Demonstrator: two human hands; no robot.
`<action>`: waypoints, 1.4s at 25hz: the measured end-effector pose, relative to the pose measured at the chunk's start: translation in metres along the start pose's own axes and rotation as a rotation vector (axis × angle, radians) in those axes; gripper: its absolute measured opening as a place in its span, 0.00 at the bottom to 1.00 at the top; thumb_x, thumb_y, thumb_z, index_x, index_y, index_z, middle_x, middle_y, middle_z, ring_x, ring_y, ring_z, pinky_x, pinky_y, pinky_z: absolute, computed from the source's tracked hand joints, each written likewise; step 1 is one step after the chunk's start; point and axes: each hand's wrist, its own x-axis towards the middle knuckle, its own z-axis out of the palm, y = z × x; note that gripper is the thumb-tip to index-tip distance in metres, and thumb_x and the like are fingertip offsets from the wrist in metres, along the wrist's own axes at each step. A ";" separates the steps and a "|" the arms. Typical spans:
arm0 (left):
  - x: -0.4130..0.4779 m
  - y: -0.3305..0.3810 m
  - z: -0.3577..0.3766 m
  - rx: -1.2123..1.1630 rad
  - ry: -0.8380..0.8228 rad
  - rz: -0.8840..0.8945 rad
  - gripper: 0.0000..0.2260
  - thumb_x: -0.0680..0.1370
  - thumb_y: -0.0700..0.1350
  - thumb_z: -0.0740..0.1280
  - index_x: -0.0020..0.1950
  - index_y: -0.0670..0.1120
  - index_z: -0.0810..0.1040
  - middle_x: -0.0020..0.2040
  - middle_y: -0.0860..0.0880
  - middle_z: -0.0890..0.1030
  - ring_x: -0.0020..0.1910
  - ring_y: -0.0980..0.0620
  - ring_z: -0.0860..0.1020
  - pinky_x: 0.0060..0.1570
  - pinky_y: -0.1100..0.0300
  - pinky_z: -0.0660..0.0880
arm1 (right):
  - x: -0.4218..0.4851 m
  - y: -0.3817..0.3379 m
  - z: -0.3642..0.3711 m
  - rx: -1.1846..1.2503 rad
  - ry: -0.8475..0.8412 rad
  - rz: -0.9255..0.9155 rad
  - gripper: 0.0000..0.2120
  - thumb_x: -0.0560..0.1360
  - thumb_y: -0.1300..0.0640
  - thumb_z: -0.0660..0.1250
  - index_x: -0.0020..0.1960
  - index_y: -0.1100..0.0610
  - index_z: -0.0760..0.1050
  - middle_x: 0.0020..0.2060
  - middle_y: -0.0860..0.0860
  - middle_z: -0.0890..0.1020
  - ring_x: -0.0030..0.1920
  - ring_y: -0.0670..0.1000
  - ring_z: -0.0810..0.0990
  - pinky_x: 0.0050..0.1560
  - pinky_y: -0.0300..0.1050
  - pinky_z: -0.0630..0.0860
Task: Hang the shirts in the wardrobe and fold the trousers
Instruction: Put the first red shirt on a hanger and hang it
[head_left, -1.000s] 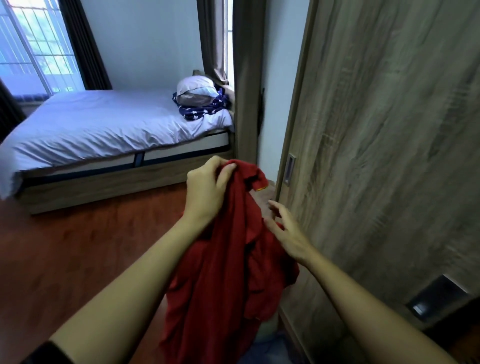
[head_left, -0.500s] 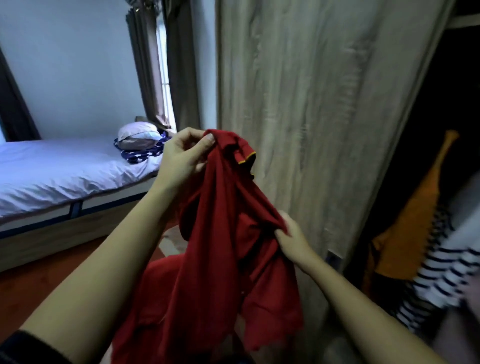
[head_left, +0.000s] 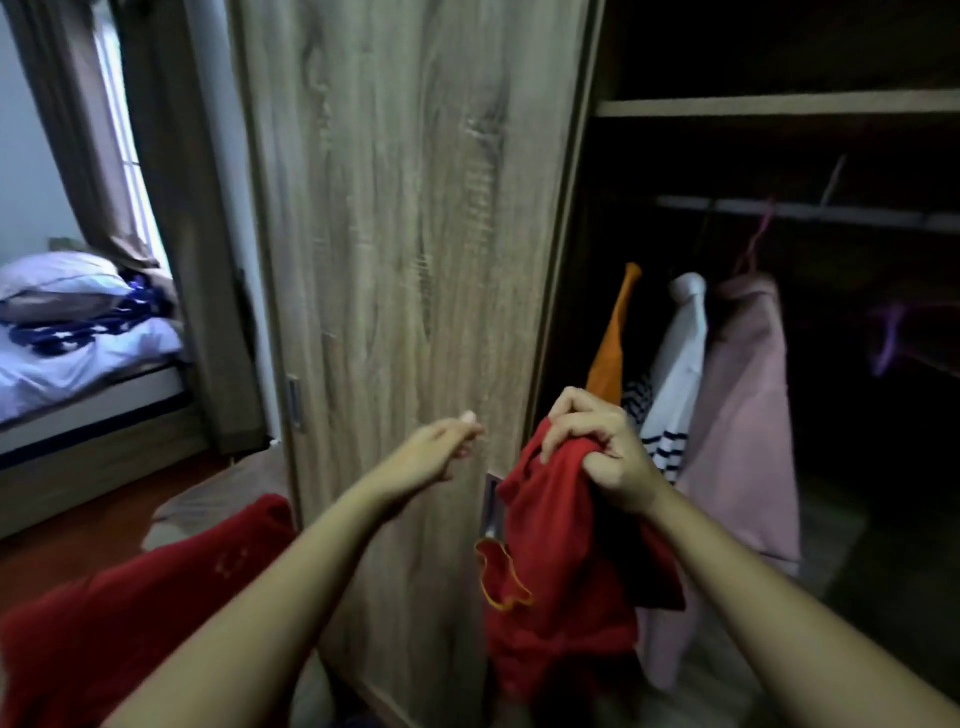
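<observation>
A red shirt (head_left: 561, 571) with a yellow-trimmed collar hangs bunched from my right hand (head_left: 597, 452), which grips its top in front of the open wardrobe compartment. Part of the same red cloth (head_left: 130, 623) spreads low to the left, under my left forearm. My left hand (head_left: 441, 449) is held out before the wooden wardrobe door (head_left: 405, 260), fingers loosely curled with nothing in them. Inside the wardrobe, an orange garment (head_left: 613, 358), a white striped shirt (head_left: 675, 364) and a pink shirt (head_left: 743, 415) hang from the rail (head_left: 831, 212).
A shelf (head_left: 779, 106) runs above the rail, and a purple hanger (head_left: 888, 338) hangs blurred at the right in the dark interior. At the left stand a bed (head_left: 78, 374) with a pillow (head_left: 57, 286) and a curtain (head_left: 104, 156).
My view swung right from the bed to the open wardrobe. My left hand let go of the shirt's collar, and my right hand took the shirt's top and carried it towards the opening.
</observation>
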 end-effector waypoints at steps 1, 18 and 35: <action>0.005 -0.013 0.026 -0.068 -0.120 -0.061 0.19 0.78 0.61 0.56 0.57 0.50 0.77 0.56 0.50 0.78 0.51 0.55 0.75 0.42 0.61 0.70 | -0.008 -0.003 -0.010 -0.017 0.005 -0.004 0.13 0.56 0.56 0.56 0.34 0.53 0.78 0.34 0.45 0.72 0.39 0.44 0.72 0.45 0.36 0.66; 0.021 0.094 0.120 0.185 -0.406 0.520 0.05 0.71 0.42 0.74 0.45 0.43 0.82 0.40 0.48 0.83 0.40 0.55 0.80 0.45 0.57 0.78 | -0.143 -0.002 -0.084 -0.127 -0.274 0.424 0.21 0.62 0.60 0.72 0.51 0.49 0.68 0.48 0.44 0.69 0.47 0.40 0.69 0.51 0.35 0.68; -0.004 0.143 0.076 0.267 -0.404 0.540 0.06 0.73 0.40 0.72 0.49 0.42 0.82 0.43 0.47 0.83 0.43 0.56 0.81 0.42 0.65 0.77 | -0.081 0.014 -0.081 0.019 -0.210 0.483 0.11 0.71 0.57 0.70 0.52 0.58 0.79 0.51 0.51 0.81 0.51 0.43 0.77 0.57 0.42 0.74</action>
